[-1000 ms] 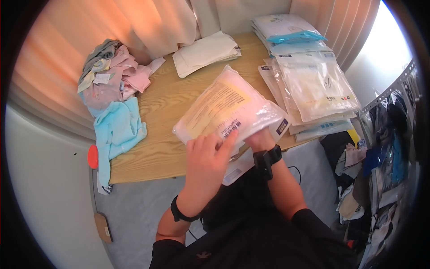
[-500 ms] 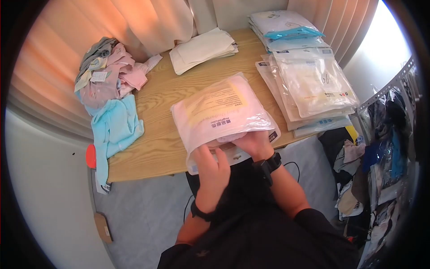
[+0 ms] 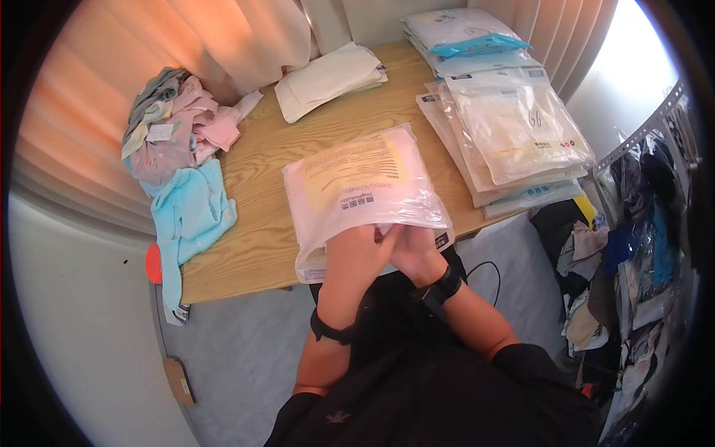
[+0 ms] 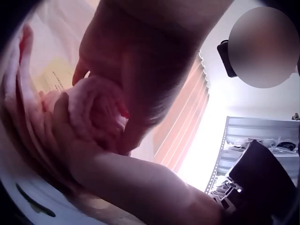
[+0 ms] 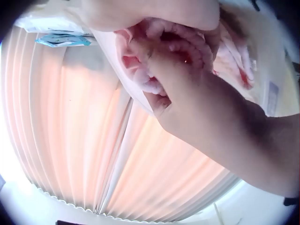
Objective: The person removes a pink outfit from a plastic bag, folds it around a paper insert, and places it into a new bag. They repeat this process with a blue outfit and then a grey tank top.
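Note:
A clear plastic bag [image 3: 365, 175] with yellow and dark printing, plump with pink cloth, lies at the table's front edge with its mouth toward me. Both hands reach into that mouth, close together, their fingertips partly hidden by the plastic. Within it is a soft pink garment [image 4: 84, 110] whose gathered, ribbed edge [image 5: 201, 49] forms a round opening. My left hand [image 3: 354, 253] grips this edge from one side, the thumb at the opening. From the other side my right hand [image 3: 415, 253] holds the same bunched cloth.
On the wooden table [image 3: 261, 186], rumpled clothes [image 3: 179, 127] and a light-blue garment [image 3: 195, 205] lie at the left. White sheets [image 3: 328, 82] are at the back. Stacked bagged garments [image 3: 521, 127] fill the right side. A rack with bagged items [image 3: 648, 246] stands beyond.
The bag has turned from a slant to nearly square with the table edge. My left hand has gone from the bag's top face into its mouth and moved right, beside the right hand.

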`<state>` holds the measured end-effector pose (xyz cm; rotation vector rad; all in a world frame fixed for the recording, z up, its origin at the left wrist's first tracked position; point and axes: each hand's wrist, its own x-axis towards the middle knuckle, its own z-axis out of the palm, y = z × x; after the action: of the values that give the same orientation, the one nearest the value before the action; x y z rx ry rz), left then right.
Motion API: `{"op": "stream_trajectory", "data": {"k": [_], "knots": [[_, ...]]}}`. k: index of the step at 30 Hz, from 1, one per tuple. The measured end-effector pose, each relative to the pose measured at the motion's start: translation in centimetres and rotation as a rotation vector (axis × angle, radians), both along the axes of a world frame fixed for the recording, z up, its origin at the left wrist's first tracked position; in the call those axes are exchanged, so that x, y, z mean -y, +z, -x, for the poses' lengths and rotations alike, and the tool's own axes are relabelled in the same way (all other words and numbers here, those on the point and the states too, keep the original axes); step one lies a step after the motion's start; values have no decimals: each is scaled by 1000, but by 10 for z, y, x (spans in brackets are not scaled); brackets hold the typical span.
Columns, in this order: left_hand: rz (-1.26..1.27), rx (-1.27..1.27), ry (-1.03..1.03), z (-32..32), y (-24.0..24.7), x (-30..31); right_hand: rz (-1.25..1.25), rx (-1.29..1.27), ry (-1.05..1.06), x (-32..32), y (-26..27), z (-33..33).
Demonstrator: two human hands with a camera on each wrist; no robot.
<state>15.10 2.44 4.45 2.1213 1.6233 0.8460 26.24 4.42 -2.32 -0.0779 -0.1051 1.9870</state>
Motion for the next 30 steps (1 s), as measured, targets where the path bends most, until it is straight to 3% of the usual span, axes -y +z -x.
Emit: {"op": "stream_trajectory", "data": {"k": [3, 6, 12, 14, 20, 21, 23, 27, 30], "knots": [[-237, 80, -51, 4, -12, -9, 30, -46, -9, -1, 3, 2], [76, 599, 23, 1, -29, -11, 27, -35, 5, -1, -4, 2], [-83, 546, 137, 8, -38, -14, 106, 123, -14, -1, 5, 5], [-38, 685, 194, 10, -37, -13, 85, 170, -12, 1, 12, 5], [290, 920, 331, 30, -41, -16, -326, -154, 116, -11, -17, 6], [338, 943, 350, 33, -43, -18, -218, -70, 58, -8, -15, 6], [167, 1134, 383, 30, -50, -21, -1, 96, -57, 2, 12, 9], [68, 1556, 564, 16, -36, -23, 22, 121, -152, 4, 8, 15], [89, 1838, 409, 27, -59, -22, 1, 208, -199, 6, -3, 16]]}}
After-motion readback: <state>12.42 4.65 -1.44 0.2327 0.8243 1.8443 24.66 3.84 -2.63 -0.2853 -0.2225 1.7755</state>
